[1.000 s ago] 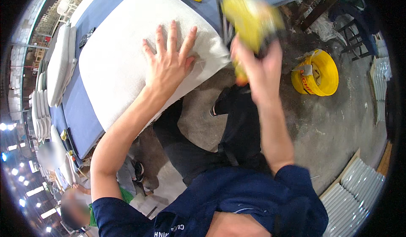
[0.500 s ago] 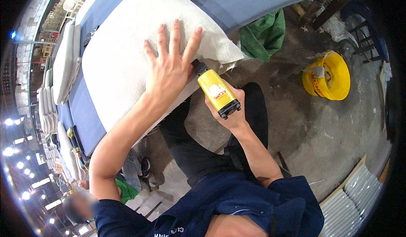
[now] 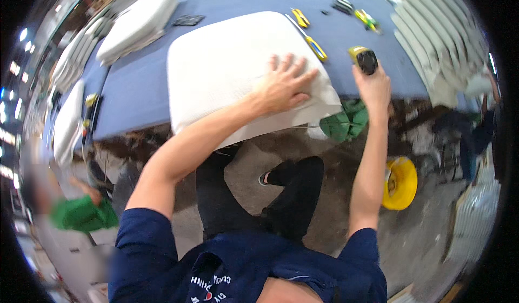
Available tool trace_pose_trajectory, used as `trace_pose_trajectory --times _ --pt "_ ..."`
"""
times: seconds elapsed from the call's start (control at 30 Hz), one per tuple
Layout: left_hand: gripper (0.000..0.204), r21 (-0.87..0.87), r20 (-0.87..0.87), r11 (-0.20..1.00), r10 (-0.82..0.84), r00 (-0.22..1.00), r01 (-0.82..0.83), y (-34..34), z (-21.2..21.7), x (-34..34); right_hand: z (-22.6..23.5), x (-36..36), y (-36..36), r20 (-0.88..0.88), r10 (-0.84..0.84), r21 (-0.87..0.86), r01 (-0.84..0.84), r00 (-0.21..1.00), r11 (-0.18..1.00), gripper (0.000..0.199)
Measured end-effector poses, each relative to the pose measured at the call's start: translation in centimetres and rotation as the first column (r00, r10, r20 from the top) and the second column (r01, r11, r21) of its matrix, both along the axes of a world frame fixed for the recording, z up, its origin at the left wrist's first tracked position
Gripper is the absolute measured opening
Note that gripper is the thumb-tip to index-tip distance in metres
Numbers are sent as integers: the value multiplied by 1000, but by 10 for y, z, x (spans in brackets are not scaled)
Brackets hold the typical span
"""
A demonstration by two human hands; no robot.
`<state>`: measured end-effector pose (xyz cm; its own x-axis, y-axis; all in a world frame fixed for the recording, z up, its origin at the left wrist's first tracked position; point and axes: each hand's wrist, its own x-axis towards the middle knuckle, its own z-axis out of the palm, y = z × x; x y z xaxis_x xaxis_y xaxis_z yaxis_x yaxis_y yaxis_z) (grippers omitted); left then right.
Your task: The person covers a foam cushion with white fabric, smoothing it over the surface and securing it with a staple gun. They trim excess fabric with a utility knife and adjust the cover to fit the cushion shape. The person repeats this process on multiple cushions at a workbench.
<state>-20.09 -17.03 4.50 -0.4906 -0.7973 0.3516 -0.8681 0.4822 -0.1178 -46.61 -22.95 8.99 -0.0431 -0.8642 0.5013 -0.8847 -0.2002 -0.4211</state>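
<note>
The left hand [image 3: 284, 84] lies on the cushion [image 3: 232, 65], which rests on the table [image 3: 135, 87]. To its right, the right hand [image 3: 373, 84] holds a tool [image 3: 365, 60] over the table edge.

One white cushion [image 3: 232, 68] under the hand, one yellow can [image 3: 363, 58], two yellow-handled knives [image 3: 316, 47] [image 3: 300, 17], one yellow reel [image 3: 400, 183], one green cloth [image 3: 346, 122].

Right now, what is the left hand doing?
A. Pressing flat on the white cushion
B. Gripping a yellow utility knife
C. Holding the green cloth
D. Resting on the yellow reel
A: the left hand lies palm down, fingers spread, on the white cushion, holding nothing.
</note>
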Motion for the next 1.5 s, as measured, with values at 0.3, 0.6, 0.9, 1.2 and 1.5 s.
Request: trace_pose_trajectory --times 0.3,0.6,0.9,1.2,1.5 --pt "52 -137 -498 858 372 783 -495 213 5 113 -47 11 -51 -112 259 -19 -263 959 965 37" --pt "46 515 -790 746 604 102 -423 250 -38 149 -155 184 210 949 220 -24 -644 226 765 22" --pt "25 131 -651 913 372 661 -386 254 -64 199 -144 241 240 999 34 -14 -824 6 566 28" --pt "29 360 -869 931 309 385 65 246 -72 227 -148 263 223 988 -97 -64 -889 -120 454 45" --pt "28 424 -821 905 370 436 30 249 -63 226 -202 304 216 998 -64 35 -806 -3 591 56"
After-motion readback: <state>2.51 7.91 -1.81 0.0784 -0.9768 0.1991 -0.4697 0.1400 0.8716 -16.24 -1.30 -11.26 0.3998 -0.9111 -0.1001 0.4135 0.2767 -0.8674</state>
